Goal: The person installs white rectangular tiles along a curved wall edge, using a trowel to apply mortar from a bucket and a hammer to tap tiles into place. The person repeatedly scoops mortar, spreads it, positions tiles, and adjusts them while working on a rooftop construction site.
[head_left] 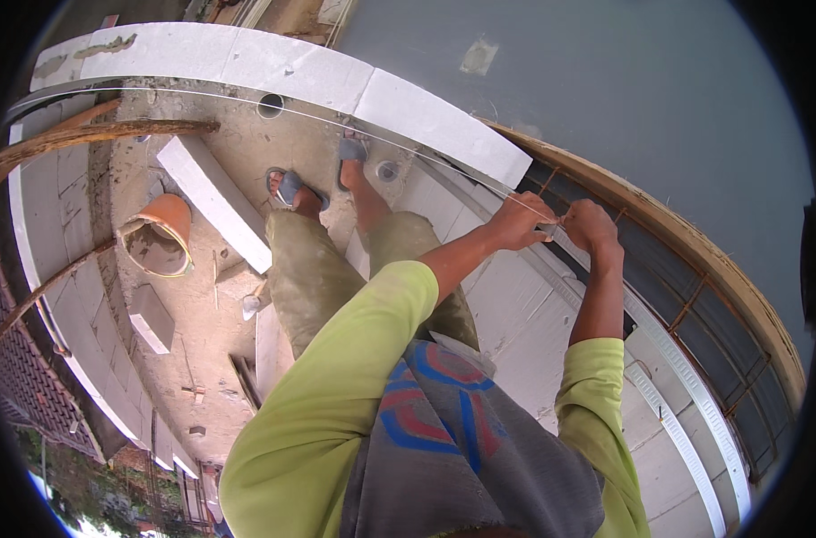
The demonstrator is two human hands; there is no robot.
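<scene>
A thin white string [318,117] stretches from the far left, past the row of white blocks [300,72], to my two hands at the right. My left hand [519,222] is closed, with thumb and fingers pinched around the string near the end of that row. Close beside it, my right hand [592,226] is curled into a fist; what lies inside it is hidden. A small greyish piece shows between the hands, too small to name. Both hands are above the block wall [515,300], next to the gap with steel bars [686,309].
Timber formwork [695,247] edges the gap, and perforated metal strips [681,368] lie along the wall. On the floor are an orange bucket [179,220], a long white block [215,202], a smaller block [152,318] and a trowel [251,308]. Wooden poles [103,134] cross at left.
</scene>
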